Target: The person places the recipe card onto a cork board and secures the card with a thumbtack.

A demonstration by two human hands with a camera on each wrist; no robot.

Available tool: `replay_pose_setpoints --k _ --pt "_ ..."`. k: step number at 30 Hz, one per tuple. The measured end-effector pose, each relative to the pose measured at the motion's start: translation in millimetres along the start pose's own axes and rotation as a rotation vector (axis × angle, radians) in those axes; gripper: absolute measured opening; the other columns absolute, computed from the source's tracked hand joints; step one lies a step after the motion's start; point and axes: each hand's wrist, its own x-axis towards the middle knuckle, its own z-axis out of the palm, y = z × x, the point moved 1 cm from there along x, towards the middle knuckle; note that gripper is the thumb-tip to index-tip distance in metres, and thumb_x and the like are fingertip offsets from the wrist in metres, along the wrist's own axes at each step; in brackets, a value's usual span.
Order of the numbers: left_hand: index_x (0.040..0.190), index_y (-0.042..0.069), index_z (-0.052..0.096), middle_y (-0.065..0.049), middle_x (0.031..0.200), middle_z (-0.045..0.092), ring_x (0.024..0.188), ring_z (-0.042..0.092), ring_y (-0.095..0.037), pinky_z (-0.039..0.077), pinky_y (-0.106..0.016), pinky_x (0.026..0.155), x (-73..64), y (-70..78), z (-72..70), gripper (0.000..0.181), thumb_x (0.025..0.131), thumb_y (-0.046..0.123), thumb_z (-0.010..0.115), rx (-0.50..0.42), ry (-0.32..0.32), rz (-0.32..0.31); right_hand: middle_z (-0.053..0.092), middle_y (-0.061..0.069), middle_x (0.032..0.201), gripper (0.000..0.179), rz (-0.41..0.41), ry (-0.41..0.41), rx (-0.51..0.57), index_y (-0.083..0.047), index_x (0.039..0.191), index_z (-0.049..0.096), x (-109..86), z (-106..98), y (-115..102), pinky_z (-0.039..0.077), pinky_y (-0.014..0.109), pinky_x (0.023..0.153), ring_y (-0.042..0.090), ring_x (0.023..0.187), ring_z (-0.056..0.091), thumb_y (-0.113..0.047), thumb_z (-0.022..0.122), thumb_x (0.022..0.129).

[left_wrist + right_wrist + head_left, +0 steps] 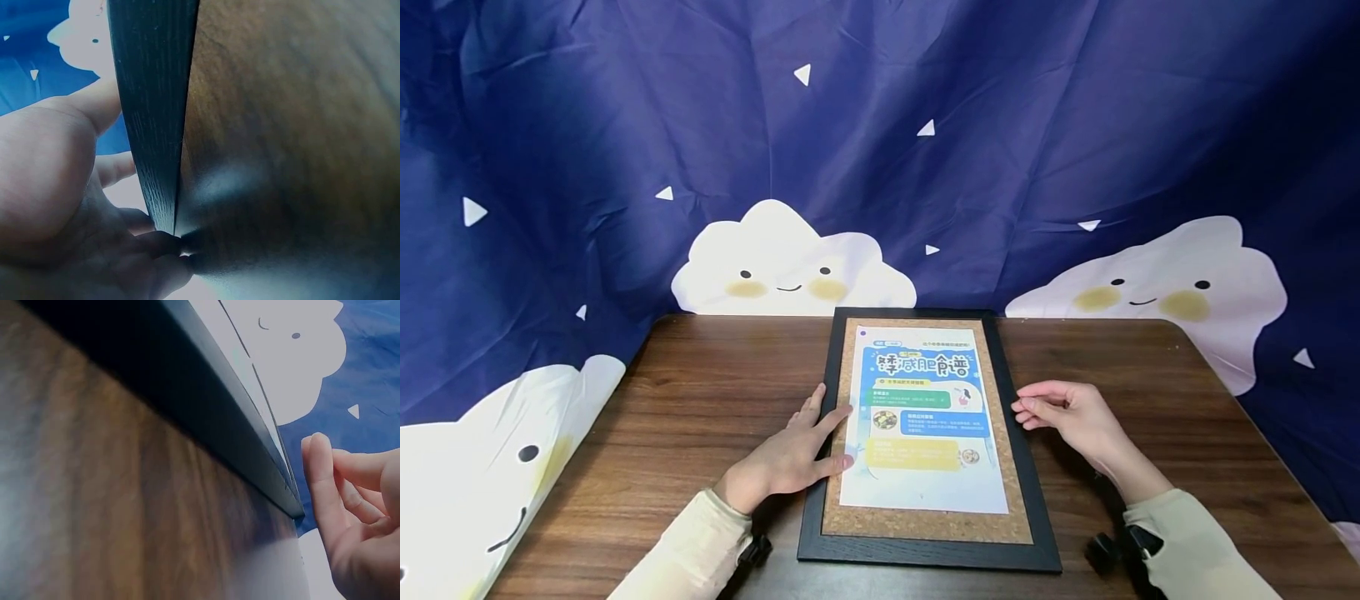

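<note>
A black-framed cork board (pixel 928 527) lies on the table with a printed paper sheet (pixel 922 492) on it. The sheet has blue, green and yellow panels, and a small purple dot, perhaps a pushpin (pixel 862 333), marks its top left corner. My left hand (pixel 793 450) rests across the board's left edge; thumb and index fingertips touch the sheet, the other fingers lie along the frame's outer side. Beside the right frame edge, my right hand (pixel 1071 414) has thumb and fingertips brought together. Nothing shows between them in the right wrist view; a tiny thing could be hidden.
The brown wooden table (pixel 722 375) extends on both sides of the board. Behind it hangs a dark blue cloth (pixel 865 158) with white triangles and smiling clouds. The board's top edge reaches the table's far edge.
</note>
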Motion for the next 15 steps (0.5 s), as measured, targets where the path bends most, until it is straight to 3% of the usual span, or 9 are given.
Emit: replay_pose_setpoints --k 8,15 --pt "0.172 0.034 0.031 -0.021 0.182 -0.004 0.162 0.02 -0.056 0.025 -0.071 0.129 10.7 -27.2 16.6 0.088 0.099 0.076 0.058 0.031 0.019 -0.012 0.077 0.031 0.115 0.03 -0.018 -0.007 0.03 0.017 0.132 0.064 19.5 5 -5 0.066 0.029 0.08 0.011 0.087 0.079 -0.002 0.063 0.108" --pt "0.171 0.027 0.033 -0.022 0.182 -0.004 0.161 0.02 -0.059 0.024 -0.072 0.128 5.5 -11.0 7.8 0.084 0.103 0.065 0.062 0.025 0.01 -0.021 0.078 0.027 0.111 0.032 -0.028 -0.005 0.075 0.018 0.132 0.063 42.4 10 -4 0.066 0.028 0.079 0.012 0.085 0.079 -0.002 0.064 0.107"
